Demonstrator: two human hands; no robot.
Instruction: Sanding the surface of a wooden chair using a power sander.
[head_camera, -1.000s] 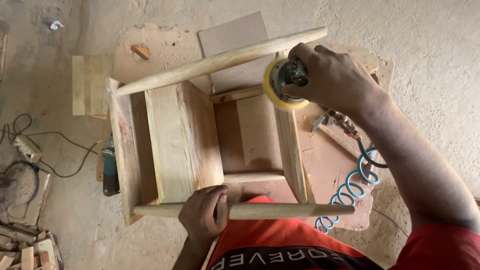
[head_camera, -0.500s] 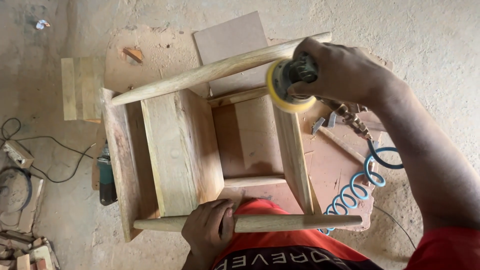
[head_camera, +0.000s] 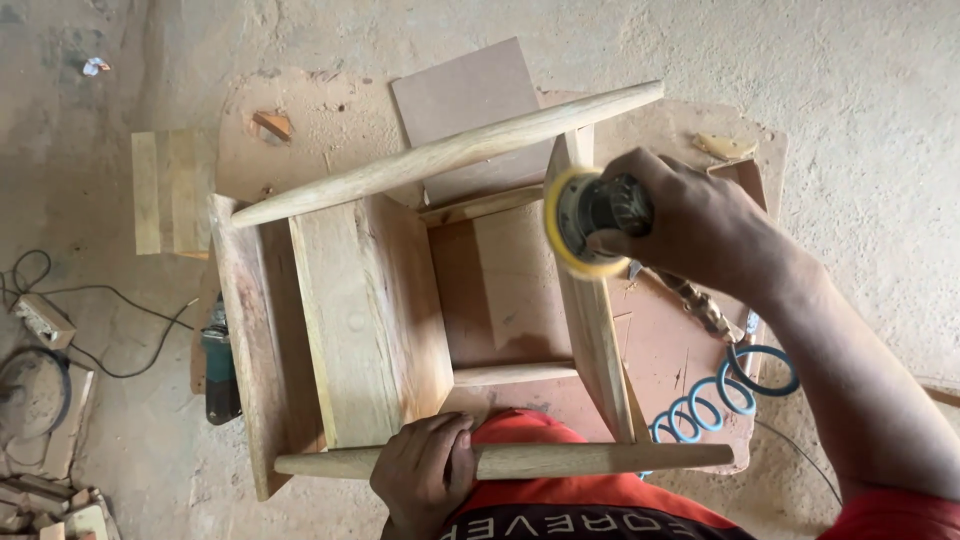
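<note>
Item: unfinished wooden stool frame, lying on its side on a sheet of brown board on the dusty workshop floor, legs pointing right.

Right hand: wrapped fully closed around the body of a pneumatic disc sander. The sander's yellow pad lies against the flat side rail near that rail's far end, just below the far round leg.

Left hand: fingers curled tight over the near round leg, pinning the frame against the person's red-clad lap.

Air line: blue coiled hose, running from the brass fitting behind the sander and resting on the board to the right.

Handling note, as judged from here: the pad wants to sit flat on the rail, not tipped on its rim, or it will likely dig hollows. Light pressure and even strokes along the grain seem best, easing off where rail meets leg. The steadying hand matters, since the frame could skate on the board.

Also present: a green power tool lying left of the frame, loose offcuts, a black cable.
</note>
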